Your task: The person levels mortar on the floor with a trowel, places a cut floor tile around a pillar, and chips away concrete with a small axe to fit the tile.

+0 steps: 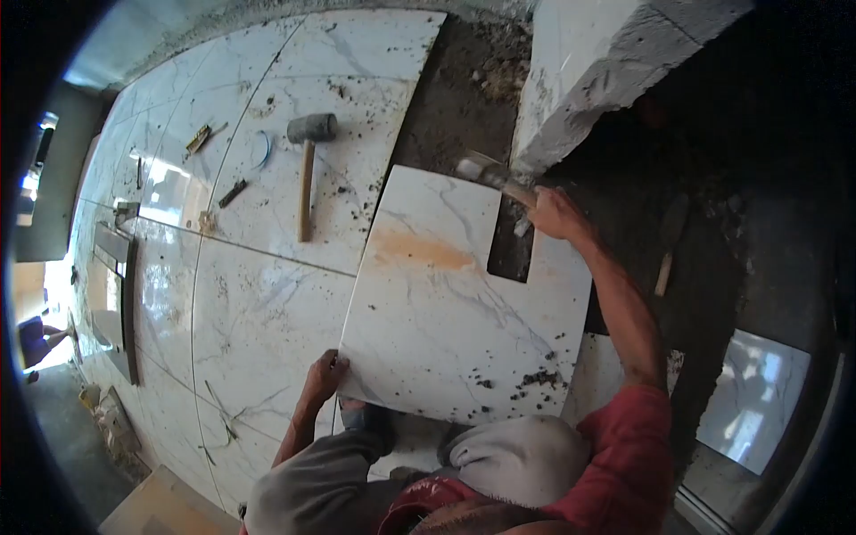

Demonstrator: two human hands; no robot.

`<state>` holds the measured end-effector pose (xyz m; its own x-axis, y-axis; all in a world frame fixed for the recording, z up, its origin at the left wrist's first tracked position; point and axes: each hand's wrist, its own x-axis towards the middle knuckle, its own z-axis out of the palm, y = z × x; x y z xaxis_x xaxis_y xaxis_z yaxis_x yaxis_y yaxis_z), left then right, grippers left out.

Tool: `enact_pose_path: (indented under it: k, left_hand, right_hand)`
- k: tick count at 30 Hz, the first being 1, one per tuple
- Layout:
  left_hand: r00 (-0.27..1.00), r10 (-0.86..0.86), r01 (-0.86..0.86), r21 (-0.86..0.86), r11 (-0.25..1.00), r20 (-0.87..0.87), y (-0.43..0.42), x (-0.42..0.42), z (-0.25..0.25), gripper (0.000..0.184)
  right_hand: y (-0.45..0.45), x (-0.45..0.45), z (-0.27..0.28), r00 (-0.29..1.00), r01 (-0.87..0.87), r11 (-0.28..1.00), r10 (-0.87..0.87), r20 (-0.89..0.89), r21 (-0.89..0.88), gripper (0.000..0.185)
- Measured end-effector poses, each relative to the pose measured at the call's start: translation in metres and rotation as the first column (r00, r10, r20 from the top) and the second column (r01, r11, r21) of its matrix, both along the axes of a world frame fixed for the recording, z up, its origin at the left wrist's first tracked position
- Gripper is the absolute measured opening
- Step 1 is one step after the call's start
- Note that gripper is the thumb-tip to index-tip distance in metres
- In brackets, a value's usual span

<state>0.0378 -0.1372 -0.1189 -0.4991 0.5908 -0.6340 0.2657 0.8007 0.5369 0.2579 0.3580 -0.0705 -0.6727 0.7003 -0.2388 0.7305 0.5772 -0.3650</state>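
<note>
A large white marbled tile (428, 321) with a notch cut in its far edge lies in front of my knees, crumbs of debris on its near right part. My left hand (326, 373) is closed on the tile's near left corner. Near the notch, my right hand (555, 214) grips the handle of a hammer (486, 169), whose head is blurred beside the tile's far edge. Bare dark mortar shows through the notch.
A rubber mallet (306, 178) rests on the laid floor tiles (267, 303) at the left. A broken wall edge (588, 98) juts down at the top right. A trowel (667, 259) and a tile piece (753, 401) lie at the right.
</note>
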Motion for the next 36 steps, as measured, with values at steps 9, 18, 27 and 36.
enact_pose_path:
  k: [9, 18, 27, 36]
  left_hand:
    - [1.000, -0.028, 0.028, 0.044, 0.999, 0.009, -0.006, 0.003, 0.000, 0.037]
    - [0.999, -0.006, 0.006, -0.005, 1.000, 0.044, 0.004, -0.001, 0.009, 0.039]
    - [0.997, 0.024, -0.025, 0.011, 1.000, 0.068, -0.003, -0.002, 0.000, 0.038]
    - [1.000, -0.029, 0.029, 0.006, 1.000, 0.009, -0.007, -0.001, -0.001, 0.039]
  right_hand:
    - [0.030, 0.010, -0.007, 0.993, -0.066, 0.993, 0.075, 0.089, -0.098, 0.035]
    - [0.000, -0.009, 0.019, 0.659, -0.531, 0.819, 0.561, -0.501, 0.218, 0.035]
    - [-0.031, -0.028, 0.067, 0.894, -0.217, 0.976, 0.202, -0.400, 0.009, 0.038]
    - [0.013, -0.007, 0.037, 0.969, 0.107, 0.994, -0.103, 0.223, -0.005, 0.043]
